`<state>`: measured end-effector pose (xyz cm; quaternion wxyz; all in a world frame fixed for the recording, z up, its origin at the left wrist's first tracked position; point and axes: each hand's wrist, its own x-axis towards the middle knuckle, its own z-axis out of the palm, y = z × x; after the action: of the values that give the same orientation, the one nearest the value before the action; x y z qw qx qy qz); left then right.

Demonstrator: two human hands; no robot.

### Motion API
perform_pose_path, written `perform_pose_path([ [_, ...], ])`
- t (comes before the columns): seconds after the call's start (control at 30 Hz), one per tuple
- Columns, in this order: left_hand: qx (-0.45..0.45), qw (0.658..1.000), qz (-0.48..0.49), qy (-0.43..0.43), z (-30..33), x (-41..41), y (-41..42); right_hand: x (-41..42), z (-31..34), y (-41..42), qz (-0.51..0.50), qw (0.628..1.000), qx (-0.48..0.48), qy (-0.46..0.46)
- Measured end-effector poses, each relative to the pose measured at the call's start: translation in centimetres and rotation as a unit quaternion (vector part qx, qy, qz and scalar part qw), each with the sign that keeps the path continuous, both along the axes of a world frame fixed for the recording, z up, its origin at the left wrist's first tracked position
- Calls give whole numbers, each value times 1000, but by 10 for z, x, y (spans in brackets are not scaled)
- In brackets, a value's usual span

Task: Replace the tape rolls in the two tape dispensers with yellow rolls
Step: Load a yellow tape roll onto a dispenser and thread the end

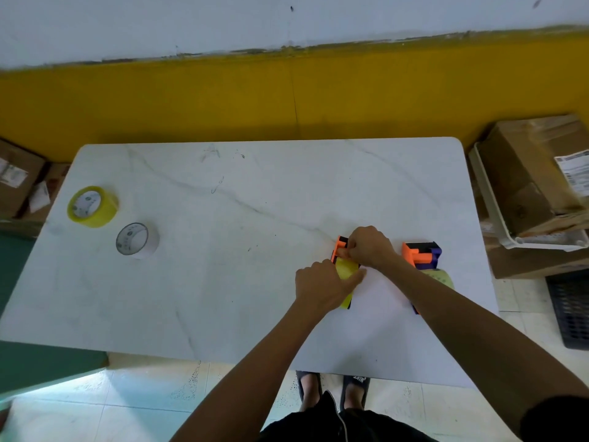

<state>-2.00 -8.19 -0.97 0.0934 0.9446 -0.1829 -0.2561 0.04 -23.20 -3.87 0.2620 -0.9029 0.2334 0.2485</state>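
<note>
Two orange-and-dark tape dispensers lie on the white marble table (pixel 223 282). The left dispenser (pixel 338 247) holds a yellow roll (pixel 346 269). My left hand (pixel 322 287) grips that dispenser's body and roll from the near side. My right hand (pixel 369 247) pinches the yellow tape end at its orange front. The right dispenser (pixel 422 253) lies beside my right forearm, with a pale yellow roll (pixel 441 277) partly hidden behind the arm. A spare yellow roll (pixel 92 206) and a clear white roll (pixel 137 240) lie at the table's far left.
Cardboard boxes (pixel 535 173) in a white tray stand right of the table, with a dark crate (pixel 570 311) on the floor. More boxes (pixel 19 177) sit at the left. A yellow and white wall runs behind. My feet show under the near edge.
</note>
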Motion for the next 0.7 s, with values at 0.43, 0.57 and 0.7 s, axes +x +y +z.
perform_pose_path([
  [0.43, 63, 993, -87, 39, 7, 15, 12, 13, 1, -28, -43, 997, -49, -38],
  [0.57, 69, 990, -112, 41, 10, 17, 16, 14, -11, -36, -51, 994, -63, -76],
  [0.7, 82, 986, -132, 65, 13, 19, 19, 16, -17, -43, -59, 989, -82, -110],
])
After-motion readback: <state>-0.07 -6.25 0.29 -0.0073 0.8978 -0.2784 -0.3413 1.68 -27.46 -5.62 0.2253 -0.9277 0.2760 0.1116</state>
